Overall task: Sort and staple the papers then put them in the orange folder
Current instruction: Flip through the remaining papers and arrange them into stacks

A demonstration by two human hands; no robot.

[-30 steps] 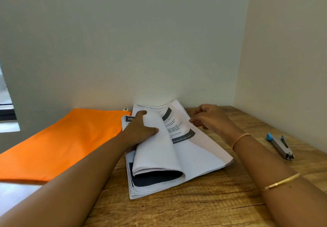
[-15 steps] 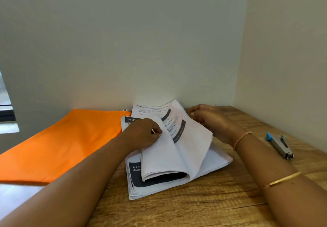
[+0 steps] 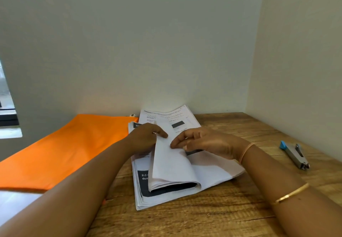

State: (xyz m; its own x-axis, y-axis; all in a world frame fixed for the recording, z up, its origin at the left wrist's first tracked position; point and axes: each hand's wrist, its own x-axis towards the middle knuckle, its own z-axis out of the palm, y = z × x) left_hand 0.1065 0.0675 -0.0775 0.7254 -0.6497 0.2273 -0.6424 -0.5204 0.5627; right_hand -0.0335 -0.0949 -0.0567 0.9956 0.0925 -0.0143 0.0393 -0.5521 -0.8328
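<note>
A stack of printed white papers (image 3: 212,173) lies on the wooden table (image 3: 212,216) in the middle. Several top sheets are curled over to the left in a roll. My left hand (image 3: 146,136) grips that roll of turned sheets, thumb on top. My right hand (image 3: 205,140) has its fingers on the turned sheet beside the left thumb. The orange folder (image 3: 61,149) lies flat to the left, its edge touching the stack. A grey stapler (image 3: 295,155) with a blue end rests on the table at the right, apart from both hands.
Walls close the table in at the back and on the right. A small dark object (image 3: 132,115) sits at the wall behind the folder. A window (image 3: 7,111) shows at the far left.
The right hand moved left from the far edge of the stack onto the turned sheets, carrying another sheet over. The left hand stayed on the roll.
</note>
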